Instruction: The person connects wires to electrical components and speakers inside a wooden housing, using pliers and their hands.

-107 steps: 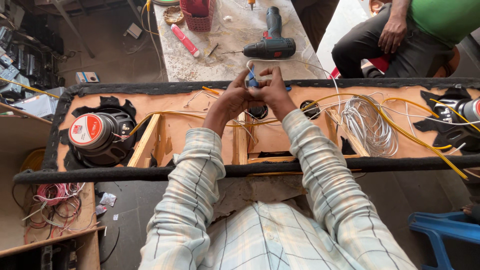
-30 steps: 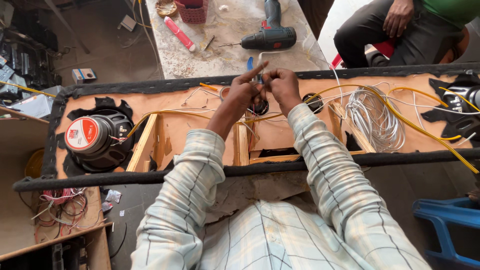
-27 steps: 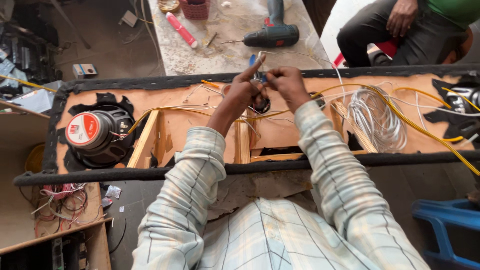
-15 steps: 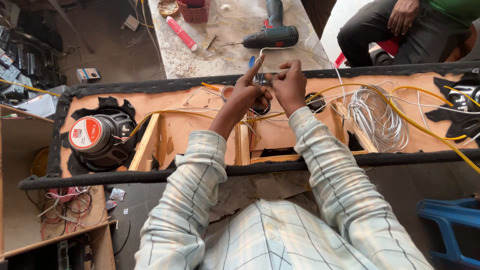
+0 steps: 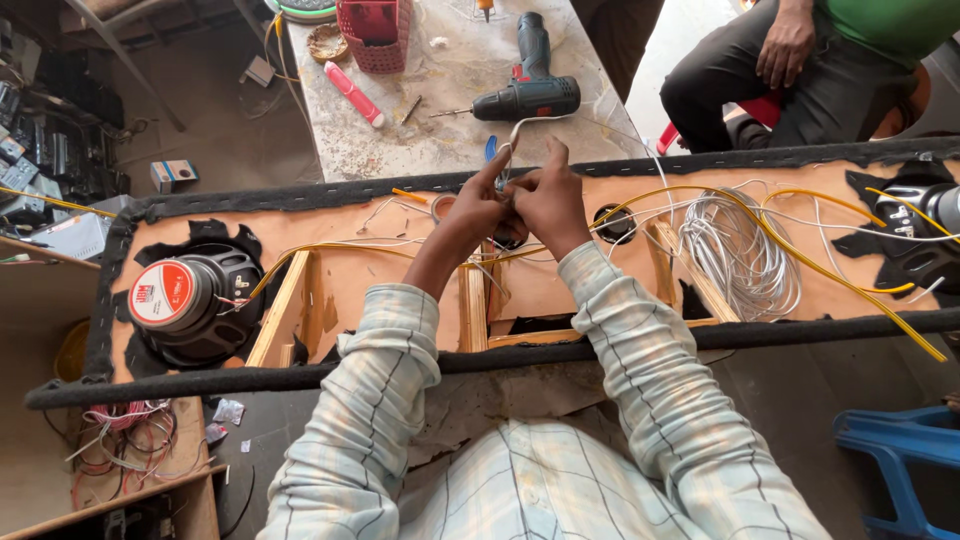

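White wire (image 5: 524, 124) pinched between both hands, far cabinet edge (image 5: 700, 160) just beyond.

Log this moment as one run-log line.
left hand: pinching white wire | right hand: on same wire | below: open speaker cabinet | behind: cordless drill

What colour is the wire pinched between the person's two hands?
White; the wire loops up above the fingers, clearest in the head view.
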